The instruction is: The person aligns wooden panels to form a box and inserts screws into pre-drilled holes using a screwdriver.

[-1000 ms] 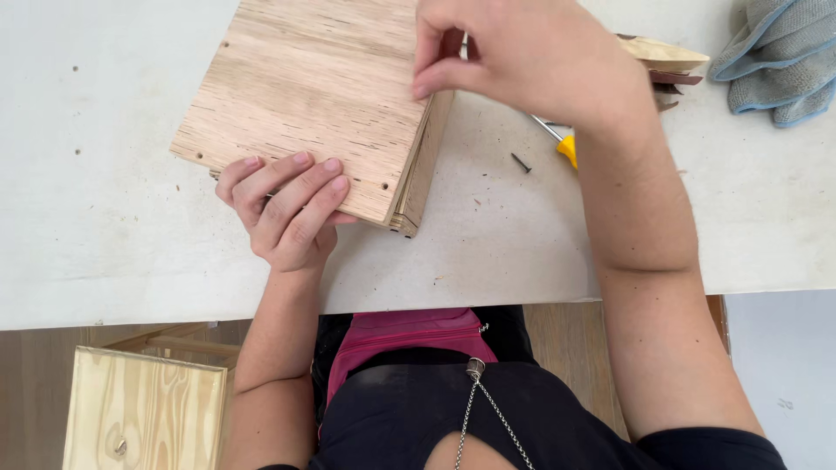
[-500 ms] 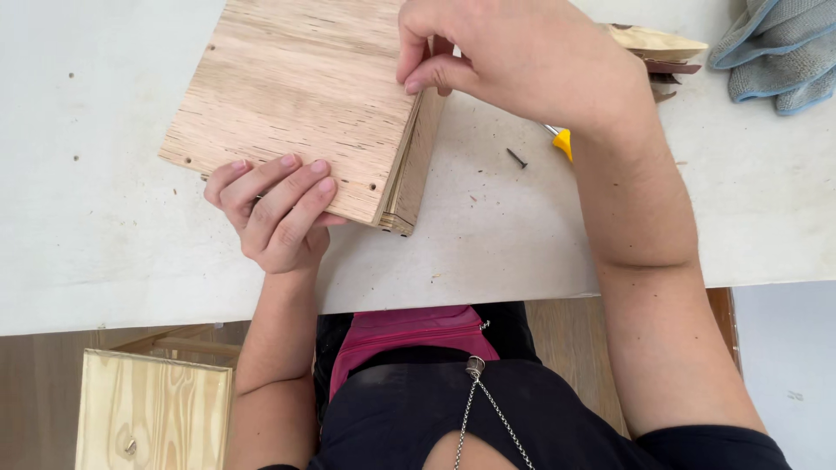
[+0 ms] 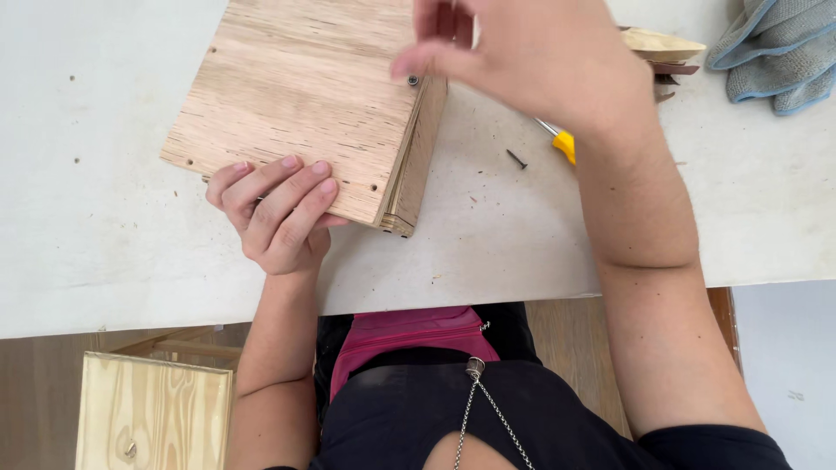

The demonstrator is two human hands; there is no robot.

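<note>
Since the earlier frame, the right hand point(image 3: 531, 65) has lifted slightly, uncovering a screw point(image 3: 413, 80) seated near the plywood panel's point(image 3: 305, 96) right edge. Its fingers point(image 3: 418, 63) are loosely curled just above the screw, gripping nothing I can make out. At 7 o'clock from the screw, the left hand point(image 3: 274, 213) presses flat on the panel's near edge, fingers together. A loose screw point(image 3: 516, 158) and a yellow-handled tool point(image 3: 562, 141) lie on the white worktop point(image 3: 87, 218) at 3 o'clock of the panel.
</note>
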